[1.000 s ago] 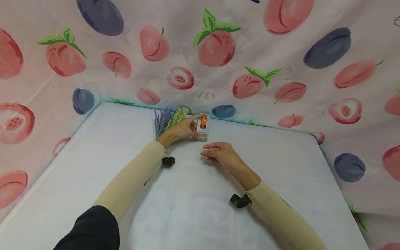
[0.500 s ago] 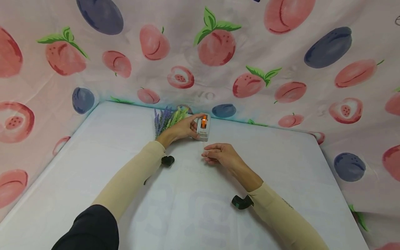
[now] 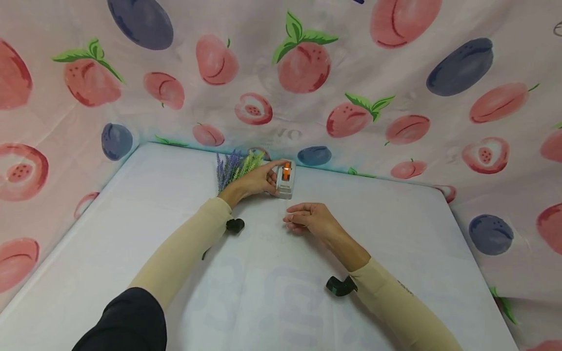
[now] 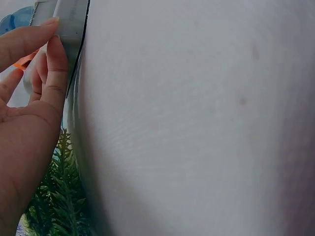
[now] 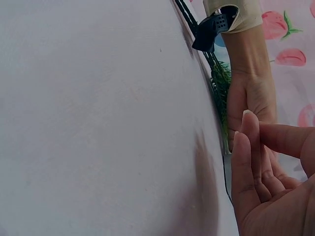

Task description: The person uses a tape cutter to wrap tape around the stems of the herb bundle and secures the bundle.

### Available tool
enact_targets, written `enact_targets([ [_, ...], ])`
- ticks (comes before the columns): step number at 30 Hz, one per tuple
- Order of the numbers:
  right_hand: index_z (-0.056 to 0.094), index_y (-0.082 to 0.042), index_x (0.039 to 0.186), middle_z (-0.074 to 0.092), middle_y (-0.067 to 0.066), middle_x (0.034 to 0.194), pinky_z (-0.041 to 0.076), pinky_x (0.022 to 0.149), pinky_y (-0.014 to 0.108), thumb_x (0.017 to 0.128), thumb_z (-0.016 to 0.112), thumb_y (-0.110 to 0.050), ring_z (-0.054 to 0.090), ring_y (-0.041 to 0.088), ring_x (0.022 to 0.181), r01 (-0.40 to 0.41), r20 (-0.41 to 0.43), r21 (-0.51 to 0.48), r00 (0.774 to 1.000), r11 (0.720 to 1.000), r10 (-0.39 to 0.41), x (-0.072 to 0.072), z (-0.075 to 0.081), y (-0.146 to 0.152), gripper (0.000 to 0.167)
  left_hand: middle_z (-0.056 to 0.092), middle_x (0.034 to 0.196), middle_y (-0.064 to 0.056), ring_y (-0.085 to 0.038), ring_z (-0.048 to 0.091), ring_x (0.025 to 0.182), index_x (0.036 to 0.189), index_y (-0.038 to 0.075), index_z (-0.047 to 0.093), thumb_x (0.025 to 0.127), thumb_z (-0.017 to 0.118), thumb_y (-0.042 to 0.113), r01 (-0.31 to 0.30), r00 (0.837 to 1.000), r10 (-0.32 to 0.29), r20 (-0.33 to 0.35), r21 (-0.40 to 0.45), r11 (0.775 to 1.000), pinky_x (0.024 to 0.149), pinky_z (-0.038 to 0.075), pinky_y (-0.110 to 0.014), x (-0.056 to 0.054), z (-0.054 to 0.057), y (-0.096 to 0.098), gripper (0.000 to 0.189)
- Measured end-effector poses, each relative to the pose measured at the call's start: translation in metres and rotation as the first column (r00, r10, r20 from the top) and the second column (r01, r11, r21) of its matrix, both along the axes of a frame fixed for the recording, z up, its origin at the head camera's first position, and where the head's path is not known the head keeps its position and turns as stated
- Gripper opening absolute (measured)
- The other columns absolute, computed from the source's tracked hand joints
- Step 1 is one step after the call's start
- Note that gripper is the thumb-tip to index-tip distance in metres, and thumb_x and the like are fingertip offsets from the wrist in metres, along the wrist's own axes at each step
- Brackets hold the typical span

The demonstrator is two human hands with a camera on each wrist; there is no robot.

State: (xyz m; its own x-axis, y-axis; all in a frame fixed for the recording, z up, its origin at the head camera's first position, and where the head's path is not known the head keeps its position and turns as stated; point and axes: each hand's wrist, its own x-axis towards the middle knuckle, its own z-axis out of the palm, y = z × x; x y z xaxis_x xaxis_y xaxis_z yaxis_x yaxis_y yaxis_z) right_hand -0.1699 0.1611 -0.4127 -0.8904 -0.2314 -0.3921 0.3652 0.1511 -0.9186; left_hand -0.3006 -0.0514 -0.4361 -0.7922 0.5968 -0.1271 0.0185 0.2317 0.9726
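A grey tape dispenser (image 3: 285, 183) with an orange wheel stands near the back of the white table. My left hand (image 3: 256, 181) grips its left side, one finger reaching over the far end and the thumb at the near end. In the left wrist view, thumb and fingertips press against the dispenser's grey body (image 4: 73, 29). In front of it, my right hand (image 3: 311, 217) pinches what looks like the end of a clear tape strip (image 3: 288, 204), faint in the head view. The right wrist view shows thumb and fingers (image 5: 251, 125) together; the tape itself is hard to make out there.
Purple and green artificial flower sprigs (image 3: 228, 170) lie behind my left wrist, partly covered by it. A fruit-printed cloth (image 3: 281, 117) hangs along the table's back and sides. Black wrist cameras (image 3: 340, 286) jut from the sleeves just above the white table (image 3: 272, 292).
My right hand has shifted slightly towards me and to the right, away from the dispenser. The left hand and the tape dispenser stay in place.
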Motion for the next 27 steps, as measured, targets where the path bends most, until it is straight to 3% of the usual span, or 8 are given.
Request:
enact_targets([
  [27, 0.064, 0.009, 0.123, 0.077, 0.016, 0.102, 0.059, 0.074, 0.026, 0.095, 0.068, -0.003, 0.074, 0.014, 0.08, -0.045, 0.013, -0.001, 0.999, 0.999, 0.045, 0.013, -0.006, -0.003, 0.031, 0.048, 0.097, -0.012, -0.02, 0.05, 0.074, 0.159, 0.031, 0.033, 0.083, 0.074, -0.014, -0.005, 1.0, 0.005, 0.017, -0.006, 1.0, 0.07, 0.052, -0.034, -0.001, 0.0, 0.0, 0.098],
])
